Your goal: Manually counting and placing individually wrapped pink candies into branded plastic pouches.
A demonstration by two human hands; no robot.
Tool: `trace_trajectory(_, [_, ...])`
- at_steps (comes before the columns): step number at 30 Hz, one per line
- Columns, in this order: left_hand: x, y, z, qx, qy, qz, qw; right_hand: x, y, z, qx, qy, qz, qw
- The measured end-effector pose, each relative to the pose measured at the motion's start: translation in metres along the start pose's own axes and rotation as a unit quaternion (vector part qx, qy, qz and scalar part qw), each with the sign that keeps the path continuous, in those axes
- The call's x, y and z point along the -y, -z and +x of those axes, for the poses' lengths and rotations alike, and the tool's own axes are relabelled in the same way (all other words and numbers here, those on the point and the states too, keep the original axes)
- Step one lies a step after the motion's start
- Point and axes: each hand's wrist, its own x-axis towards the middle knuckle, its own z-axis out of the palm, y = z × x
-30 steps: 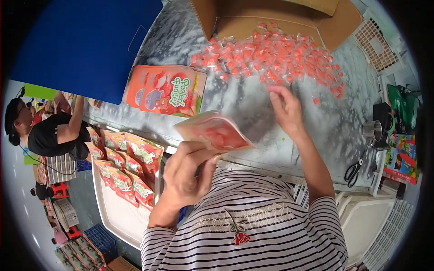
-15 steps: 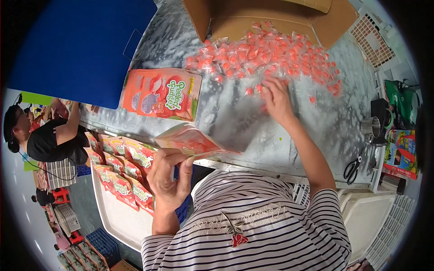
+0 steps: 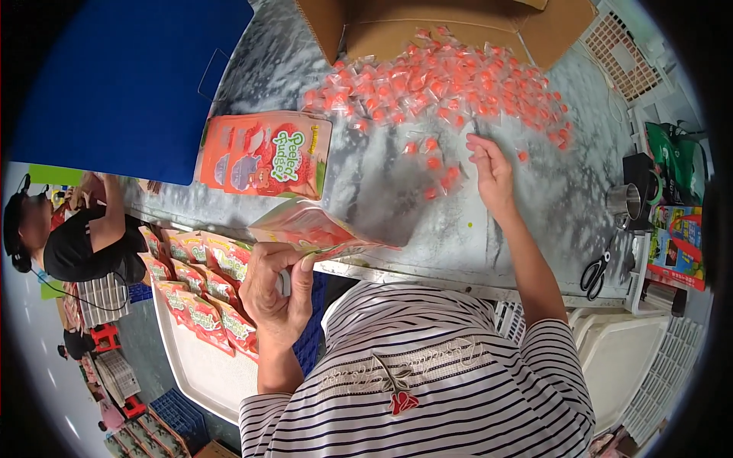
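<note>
My left hand [image 3: 276,294] pinches the rim of a red candy pouch [image 3: 313,229] at the table's near edge; the pouch's mouth gapes toward the table. Past it on the tabletop lies a small cluster of wrapped red candies [image 3: 433,163]. My right hand [image 3: 492,174] hovers just right of this cluster, fingers stretched out and nothing seen in them. Farther back spreads a big heap of the same clear-wrapped candies [image 3: 450,80]. A stack of flat pouches [image 3: 263,156] rests left of the cluster.
An open cardboard box [image 3: 427,34] stands behind the heap. A large blue bin [image 3: 122,84] occupies the far left. Below the table edge, a white tray [image 3: 210,378] carries several upright pouches [image 3: 202,313]. Scissors [image 3: 595,276] and a metal cup [image 3: 624,201] are at right. Another person [image 3: 84,237] works at left.
My right hand has drawn away from the heap toward the right, its fingers straightening. Several candies now lie apart from the heap. My left hand keeps the pouch, shifted slightly left in view.
</note>
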Motion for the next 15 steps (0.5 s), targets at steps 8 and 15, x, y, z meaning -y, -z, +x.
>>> trace_trajectory(8, [-0.005,-0.002,-0.002,0.005,0.026,-0.019,0.999,0.031,-0.024,0.001,0.192,0.220,-0.334,0.896])
trace_trajectory(15, [-0.004,-0.004,0.000,0.007,-0.009,-0.007,1.000,0.025,-0.048,0.005,0.243,0.272,-0.364,0.857])
